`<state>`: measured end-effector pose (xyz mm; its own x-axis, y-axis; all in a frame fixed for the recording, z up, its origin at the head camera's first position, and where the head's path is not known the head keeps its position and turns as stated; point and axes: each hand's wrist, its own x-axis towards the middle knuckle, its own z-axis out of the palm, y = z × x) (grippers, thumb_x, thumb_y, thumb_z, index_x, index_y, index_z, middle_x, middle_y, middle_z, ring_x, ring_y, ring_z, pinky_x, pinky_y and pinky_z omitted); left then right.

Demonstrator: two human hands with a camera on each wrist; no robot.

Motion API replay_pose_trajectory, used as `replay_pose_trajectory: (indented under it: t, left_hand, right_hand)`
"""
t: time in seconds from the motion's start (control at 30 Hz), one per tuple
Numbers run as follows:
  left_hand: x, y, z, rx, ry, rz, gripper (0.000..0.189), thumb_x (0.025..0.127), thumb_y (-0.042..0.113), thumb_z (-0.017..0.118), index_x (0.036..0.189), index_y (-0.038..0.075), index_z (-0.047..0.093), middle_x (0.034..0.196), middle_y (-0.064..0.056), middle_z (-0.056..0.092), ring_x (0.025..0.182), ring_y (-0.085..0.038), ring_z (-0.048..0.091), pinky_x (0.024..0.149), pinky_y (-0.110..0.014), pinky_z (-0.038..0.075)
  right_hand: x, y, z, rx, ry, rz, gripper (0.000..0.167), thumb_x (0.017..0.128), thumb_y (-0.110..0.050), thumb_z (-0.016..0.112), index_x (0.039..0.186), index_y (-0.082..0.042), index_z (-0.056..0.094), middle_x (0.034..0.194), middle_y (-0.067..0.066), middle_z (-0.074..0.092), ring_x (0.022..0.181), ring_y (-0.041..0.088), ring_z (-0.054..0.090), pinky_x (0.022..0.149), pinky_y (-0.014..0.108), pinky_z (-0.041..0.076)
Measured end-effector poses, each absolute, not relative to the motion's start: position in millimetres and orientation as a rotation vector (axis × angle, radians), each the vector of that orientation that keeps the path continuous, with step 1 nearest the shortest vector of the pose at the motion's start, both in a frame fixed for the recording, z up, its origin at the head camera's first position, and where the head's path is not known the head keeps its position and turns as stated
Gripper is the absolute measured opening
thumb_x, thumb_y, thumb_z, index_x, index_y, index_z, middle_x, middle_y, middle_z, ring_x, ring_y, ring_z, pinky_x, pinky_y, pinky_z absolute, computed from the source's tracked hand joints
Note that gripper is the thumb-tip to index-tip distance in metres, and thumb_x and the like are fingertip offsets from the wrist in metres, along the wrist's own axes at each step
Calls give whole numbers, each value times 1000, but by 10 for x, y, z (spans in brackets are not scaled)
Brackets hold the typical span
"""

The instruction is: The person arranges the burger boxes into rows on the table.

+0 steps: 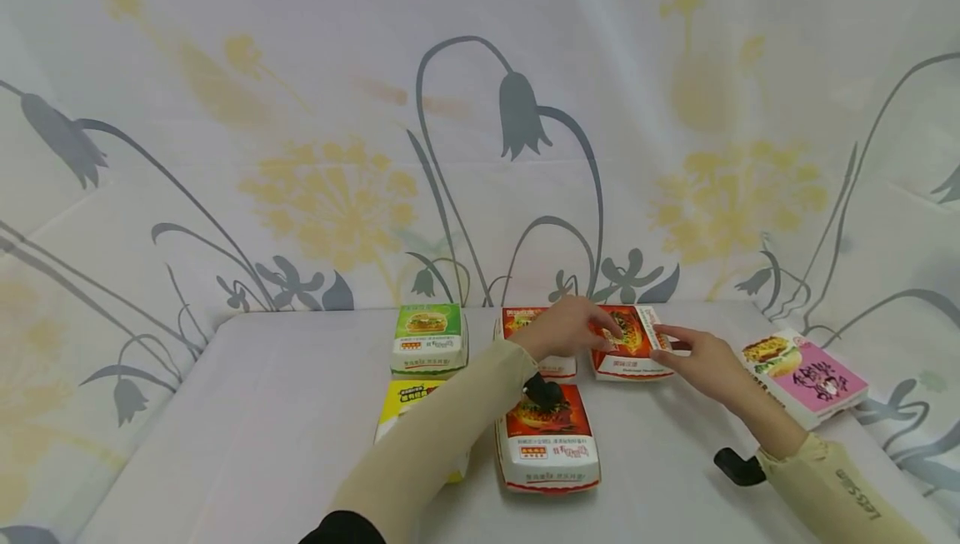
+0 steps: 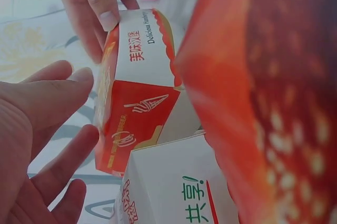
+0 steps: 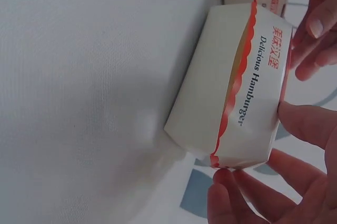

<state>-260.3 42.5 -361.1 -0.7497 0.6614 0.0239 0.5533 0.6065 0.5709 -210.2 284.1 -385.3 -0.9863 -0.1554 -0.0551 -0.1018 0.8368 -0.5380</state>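
- The red hamburger box (image 1: 630, 346) lies at the far side of the surface (image 1: 255, 419), right of centre, between the two hands; its near side reads "Delicious Hamburger" under red Chinese lettering.
- The right hand (image 1: 703, 363) lightly pinches this box at its right end, with the thumb on the upper near edge and the fingers, slightly bent, against the end face.
- The left hand (image 1: 573, 327) is spread and relaxed over the left part of the same box, its thumb and fingers apart with nothing in them; whether a fingertip touches the top cannot be told.
- Just left of that box, the far middle red box (image 1: 519, 321) is partly hidden by the left hand and wrist.
- On its near side sits the near middle red box (image 1: 551, 448), with a burger picture on top.
- Farther left, at the far side, is the green burger box (image 1: 429, 342); the yellow box (image 1: 403, 401) is just nearer, largely behind the beige left sleeve (image 1: 442, 436).
- Well to the right, the pink burger box (image 1: 813, 377) lies at an angle by the surface's right edge, beyond the beige right sleeve (image 1: 843, 486).
- Behind everything hangs pale cloth (image 1: 360, 44) printed with grey bellflowers and yellow blooms.
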Motion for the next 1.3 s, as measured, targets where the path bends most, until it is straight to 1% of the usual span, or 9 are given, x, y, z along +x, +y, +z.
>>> replay_pose_trajectory:
  t: [0.1,0.27,0.43,0.53,0.6,0.67,0.97,1.2,1.3]
  left_hand:
    - [-2614,427,-3626,1022,2652,820,23,92,22,74,114,24,77,120,10,66,102,-8,54,81,-18,45]
    - [-2640,407,-3610,1018,2659,797,29,93,23,73,122,23,73,128,8,64,119,-10,54,95,-22,44]
    - [-2711,389,-3562,1042,2675,756,36,92,26,73,128,21,69,131,4,62,119,-13,54,95,-26,46]
    - [-2769,376,-3567,1023,2681,757,44,91,28,75,133,20,64,136,2,59,124,-15,52,99,-28,44]
    - [-2804,365,-3596,981,2679,770,51,89,30,76,137,20,61,140,2,56,130,-16,48,105,-30,41]
    - [-2832,355,-3634,950,2669,789,56,88,32,78,139,21,59,143,2,54,133,-16,46,107,-31,40]
    - [-2835,350,-3691,945,2640,787,60,84,34,82,138,22,59,144,2,52,135,-16,44,109,-33,38]
    - [-2822,365,-3697,991,2692,697,63,82,39,82,137,19,60,140,2,56,132,-15,47,107,-29,39]
    - [-2811,376,-3686,993,2709,666,63,82,39,83,137,18,60,139,3,57,129,-15,50,105,-28,40]
  right_hand:
    - [-2099,2829,-3861,-209,2922,-851,65,95,-40,66,142,2,50,129,36,55,114,52,53,83,58,51]
    - [-2084,2828,-3854,-216,2917,-867,65,95,-39,66,142,2,50,128,35,56,113,51,54,82,56,53]
    - [-2088,2836,-3842,-206,2914,-871,65,96,-39,65,143,2,49,129,35,55,114,51,54,83,56,53]
    - [-2098,2837,-3848,-194,2910,-878,66,95,-40,65,144,1,49,130,36,54,114,51,53,83,56,52]
    - [-2101,2834,-3860,-194,2906,-885,66,95,-40,66,143,1,49,130,35,54,114,51,53,83,55,52]
    - [-2100,2831,-3870,-192,2903,-891,66,95,-40,66,143,1,49,130,35,54,114,50,54,83,54,53]
    - [-2094,2834,-3908,-199,2914,-891,66,95,-43,64,144,-1,50,131,34,54,116,51,52,84,56,51]
    - [-2106,2826,-3936,-203,2990,-961,48,101,-33,57,139,-4,57,129,32,57,114,48,56,79,50,53]
    - [-2128,2844,-3936,-184,2991,-1017,48,102,-31,55,140,-2,55,133,31,55,116,47,54,83,52,52]
